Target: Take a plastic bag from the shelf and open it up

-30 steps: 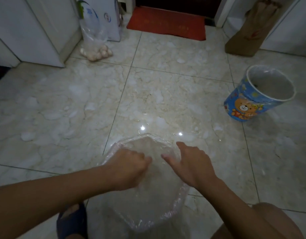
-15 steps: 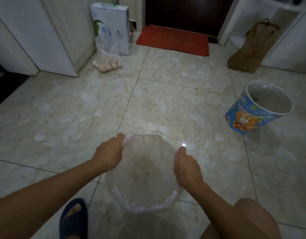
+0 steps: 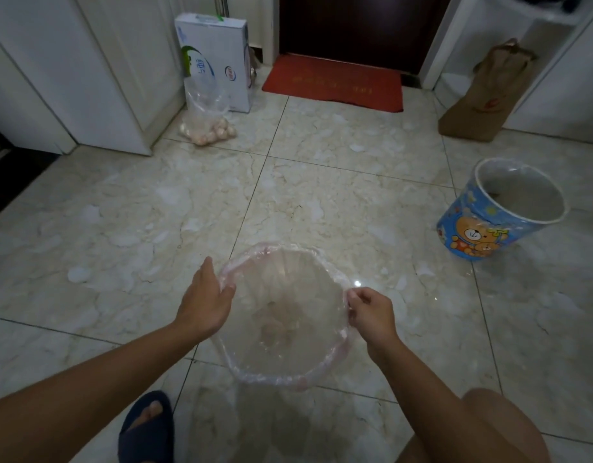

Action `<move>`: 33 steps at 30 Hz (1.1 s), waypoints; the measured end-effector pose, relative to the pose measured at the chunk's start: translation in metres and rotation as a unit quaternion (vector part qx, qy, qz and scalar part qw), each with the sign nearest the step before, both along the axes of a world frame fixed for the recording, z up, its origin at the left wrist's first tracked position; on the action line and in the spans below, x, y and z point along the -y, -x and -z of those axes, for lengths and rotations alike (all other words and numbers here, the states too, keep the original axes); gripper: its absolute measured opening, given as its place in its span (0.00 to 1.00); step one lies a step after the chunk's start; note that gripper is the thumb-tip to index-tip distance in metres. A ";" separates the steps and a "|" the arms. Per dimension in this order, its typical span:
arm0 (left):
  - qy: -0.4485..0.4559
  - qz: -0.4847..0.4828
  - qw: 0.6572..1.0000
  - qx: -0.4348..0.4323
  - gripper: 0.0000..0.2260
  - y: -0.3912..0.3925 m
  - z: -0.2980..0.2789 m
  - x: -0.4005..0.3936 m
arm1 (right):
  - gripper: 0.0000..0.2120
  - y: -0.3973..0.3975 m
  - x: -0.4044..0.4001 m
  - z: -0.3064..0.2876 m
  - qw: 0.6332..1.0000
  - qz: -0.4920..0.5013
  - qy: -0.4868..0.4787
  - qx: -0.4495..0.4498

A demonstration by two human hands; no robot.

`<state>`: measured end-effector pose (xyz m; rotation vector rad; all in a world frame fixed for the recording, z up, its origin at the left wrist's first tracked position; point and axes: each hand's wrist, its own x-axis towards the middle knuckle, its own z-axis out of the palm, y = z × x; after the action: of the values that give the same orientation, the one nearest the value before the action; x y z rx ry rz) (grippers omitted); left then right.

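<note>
A clear plastic bag [image 3: 281,315] with a faint pink rim hangs in front of me over the marble floor, its mouth spread into a wide round opening. My left hand [image 3: 204,300] grips the rim on the left side, fingers curled over the edge. My right hand [image 3: 368,314] pinches the rim on the right side. The bag's lower part droops towards the floor and looks see-through.
A blue bear-print bin [image 3: 502,213] lined with a clear bag stands at right. A bag of eggs [image 3: 206,123] leans on a white carton [image 3: 214,58] at the back left. A red doormat [image 3: 335,83], a brown paper bag [image 3: 485,95] and my slippered foot [image 3: 146,426] are also here.
My hands have moved apart from the middle of the bag to its two sides, and the mouth has widened into a round opening. The view has tilted up.
</note>
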<state>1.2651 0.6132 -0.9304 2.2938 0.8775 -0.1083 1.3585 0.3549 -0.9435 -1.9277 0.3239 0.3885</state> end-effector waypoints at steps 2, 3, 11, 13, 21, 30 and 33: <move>0.039 -0.018 0.999 -0.001 0.32 0.004 0.004 0.011 | 0.11 0.003 -0.003 0.005 0.999 0.033 -0.020 -0.022; 0.047 -0.019 0.999 -0.001 0.33 0.006 0.006 0.016 | 0.09 0.005 -0.005 0.008 0.999 0.032 -0.012 -0.031; -0.006 -0.023 0.996 0.080 0.34 0.006 0.011 0.009 | 0.15 0.014 -0.004 -0.009 0.981 0.166 0.061 0.078; -0.024 -0.002 0.995 0.092 0.34 0.007 0.011 0.007 | 0.15 0.022 -0.010 -0.016 0.984 0.073 0.074 0.145; -0.037 -0.005 0.998 0.043 0.31 0.014 0.012 0.022 | 0.37 0.038 -0.030 0.002 0.951 -0.210 0.197 0.108; -0.152 0.240 0.959 -0.021 0.23 0.003 -0.073 -0.017 | 0.24 0.013 -0.017 -0.059 0.874 -0.336 0.284 0.205; -0.083 0.340 0.935 -0.063 0.15 -0.008 -0.103 -0.009 | 0.15 0.005 -0.042 -0.096 0.829 -0.445 0.310 0.135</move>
<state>1.2730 0.6223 -0.8271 2.6804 0.1104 -0.5014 1.3538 0.3964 -0.8473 -2.6642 -0.7812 0.6493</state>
